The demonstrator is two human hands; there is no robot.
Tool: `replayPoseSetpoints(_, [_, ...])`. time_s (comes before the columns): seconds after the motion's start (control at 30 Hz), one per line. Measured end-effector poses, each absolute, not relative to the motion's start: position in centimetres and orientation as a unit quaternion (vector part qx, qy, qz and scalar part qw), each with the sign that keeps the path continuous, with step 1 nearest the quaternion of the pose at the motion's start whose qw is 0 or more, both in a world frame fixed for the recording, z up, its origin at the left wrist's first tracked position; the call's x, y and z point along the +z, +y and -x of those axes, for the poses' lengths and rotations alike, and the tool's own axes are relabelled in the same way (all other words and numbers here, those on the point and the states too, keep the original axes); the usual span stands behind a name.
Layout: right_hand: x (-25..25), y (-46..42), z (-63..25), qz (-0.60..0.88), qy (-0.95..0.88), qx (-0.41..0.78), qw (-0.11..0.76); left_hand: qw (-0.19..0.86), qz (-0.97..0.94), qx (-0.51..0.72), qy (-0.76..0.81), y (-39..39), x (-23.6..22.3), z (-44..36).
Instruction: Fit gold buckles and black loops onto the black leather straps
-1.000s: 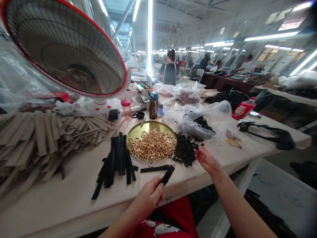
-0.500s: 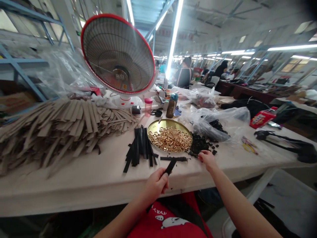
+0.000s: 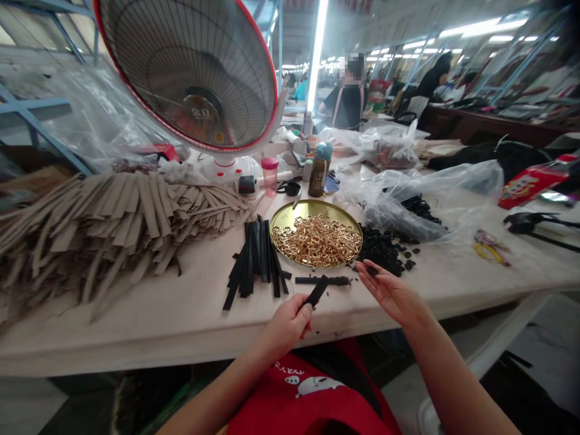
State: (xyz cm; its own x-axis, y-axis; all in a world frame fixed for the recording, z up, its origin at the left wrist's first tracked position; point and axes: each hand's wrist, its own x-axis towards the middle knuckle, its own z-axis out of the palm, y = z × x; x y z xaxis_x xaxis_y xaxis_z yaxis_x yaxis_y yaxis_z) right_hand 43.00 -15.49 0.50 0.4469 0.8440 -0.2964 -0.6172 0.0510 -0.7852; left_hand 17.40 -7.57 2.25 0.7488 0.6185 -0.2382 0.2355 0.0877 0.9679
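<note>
My left hand (image 3: pixel 290 320) is closed around a flat black strip (image 3: pixel 317 291), whose free end points up and to the right. Palm turned up, my right hand (image 3: pixel 394 290) carries a small dark round piece (image 3: pixel 372 270) on its fingers. Just beyond that hand lies a pile of small black discs (image 3: pixel 385 248). A round golden tray (image 3: pixel 348 212) holds a heap of small gold metal fittings (image 3: pixel 315 241). Between the tray and my hands, another black strip (image 3: pixel 312 280) lies flat. More black strips (image 3: pixel 256 260) are bunched left of the tray.
Beige strips (image 3: pixel 136 217) are heaped at the left. Behind them stands a red-rimmed fan (image 3: pixel 194 78). A pink cup (image 3: pixel 269 177) and a brown bottle (image 3: pixel 319 172) stand behind the tray. Clear plastic bags (image 3: pixel 421 199) and yellow-handled pliers (image 3: pixel 492 251) lie right. People work further back.
My right hand has lifted off the edge of the disc pile and turned palm up, with a dark piece now showing on its fingers. My left hand still grips its strip. The view has shifted.
</note>
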Motion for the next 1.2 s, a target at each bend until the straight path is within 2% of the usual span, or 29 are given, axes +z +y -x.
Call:
replayPoseSetpoints(0.27, [-0.7, -15.6, -40.1, 0.459, -0.126, 0.517, 0.711, 0.702, -0.638, 0.038, 0.314, -7.8, 4.3, -23.7])
replayPoseSetpoints(0.53, [-2.1, -16.9, -41.6, 0.494, -0.083, 0.469, 0.727, 0.794, -0.496, -0.032, 0.349, -8.4, 3.0, -28.1])
replayPoseSetpoints(0.73, [-2.8, -17.6, -42.9, 0.494, -0.025, 0.483, 0.722, 0.815, -0.458, -0.065, 0.349, -8.8, 2.8, -30.6])
replayPoseSetpoints(1.0, [-3.2, -18.9, -42.6, 0.585, -0.071, 0.430, 0.684, 0.753, -0.570, -0.102, 0.312, -9.1, 2.7, -29.7])
replayPoseSetpoints(1.2, [-3.0, -18.6, -39.0, 0.609, -0.128, 0.416, 0.663, 0.521, -0.805, -0.050, 0.279, -8.2, 2.7, -25.3])
